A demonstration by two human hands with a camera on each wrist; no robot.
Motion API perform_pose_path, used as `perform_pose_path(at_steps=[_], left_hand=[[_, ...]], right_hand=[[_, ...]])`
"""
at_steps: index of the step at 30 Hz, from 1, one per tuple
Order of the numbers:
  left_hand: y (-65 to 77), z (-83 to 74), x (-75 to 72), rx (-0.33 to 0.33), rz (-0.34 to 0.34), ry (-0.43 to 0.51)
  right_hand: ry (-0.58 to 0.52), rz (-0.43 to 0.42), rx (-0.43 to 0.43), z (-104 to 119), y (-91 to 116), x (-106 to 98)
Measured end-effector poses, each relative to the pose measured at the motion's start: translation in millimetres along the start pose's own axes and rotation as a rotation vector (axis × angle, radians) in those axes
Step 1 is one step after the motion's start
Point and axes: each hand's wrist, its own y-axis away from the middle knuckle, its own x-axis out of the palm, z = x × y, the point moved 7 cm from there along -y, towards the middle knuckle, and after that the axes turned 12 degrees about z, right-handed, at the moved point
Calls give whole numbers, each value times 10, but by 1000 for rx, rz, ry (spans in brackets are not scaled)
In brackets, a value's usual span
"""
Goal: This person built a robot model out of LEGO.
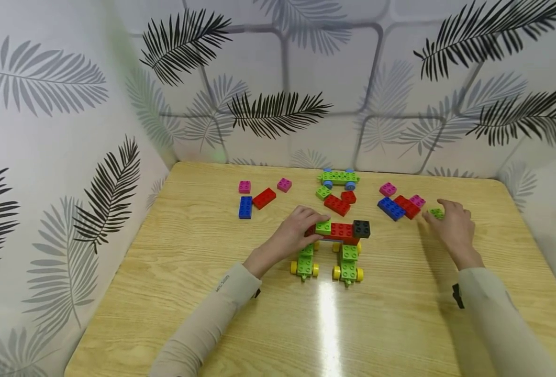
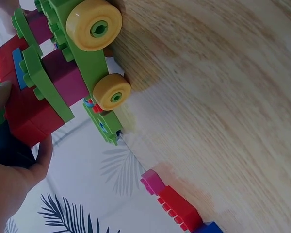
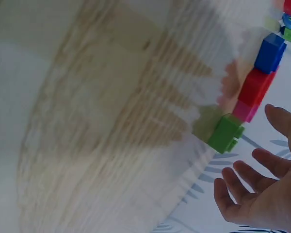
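A toy brick structure stands at the middle of the table, with two green bases on yellow wheels. Red bricks span the top, bearing a light green brick and, at the right end, a black brick. My left hand grips the left end of this red span, its thumb and fingers on opposite sides. At the far right, my right hand hovers with fingers spread beside a small green brick, holding nothing. Purple bricks show under the span in the left wrist view.
Beyond the right hand's brick lie a blue brick, a red brick and pink bricks. A green wheeled base with blue wheels stands at the back. Further bricks, including a blue one, lie back left. A patterned wall borders the table.
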Motion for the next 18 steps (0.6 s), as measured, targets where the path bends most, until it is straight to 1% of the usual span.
perform_pose_path(at_steps=[3, 7, 12, 18], left_hand=[[5, 5, 12, -16, 21, -19], [6, 20, 30, -23, 41, -27], [12, 31, 44, -26, 67, -43], [21, 19, 20, -25, 117, -126]], right_hand=[[12, 56, 32, -59, -24, 46], [-26, 101, 60, -138, -77, 113], [-51, 88, 52, -179, -101, 156], [-47, 59, 31, -173, -113, 175]])
